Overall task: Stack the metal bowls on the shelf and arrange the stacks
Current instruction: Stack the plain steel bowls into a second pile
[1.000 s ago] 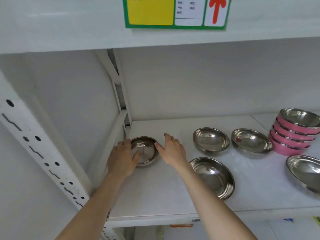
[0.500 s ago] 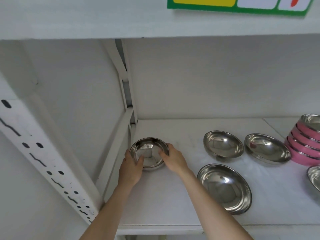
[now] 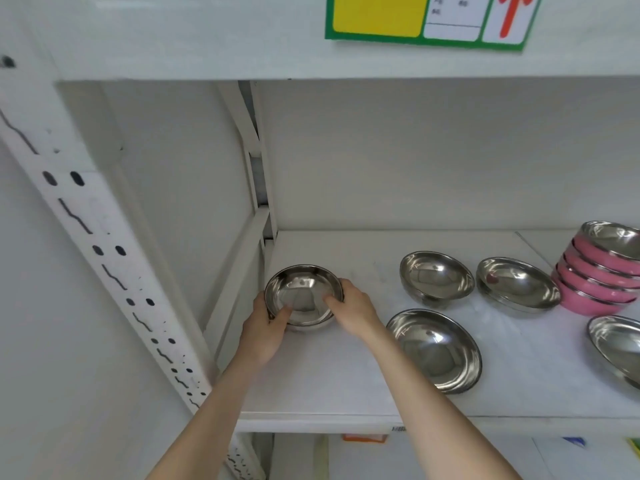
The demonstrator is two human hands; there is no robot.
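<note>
A small metal bowl sits at the left end of the white shelf, close to the upright post. My left hand grips its near-left rim, thumb inside. My right hand grips its right rim, thumb also inside. To the right lie several loose metal bowls: a large one near the front, two further back, and one cut off by the right edge.
A stack of pink bowls with metal insides stands at the back right. A perforated white upright runs along the left. The shelf above carries a green-framed label.
Both hands closed onto the small bowl's rim from either side, thumbs now hooked inside it. The camera view shifted left and down.
</note>
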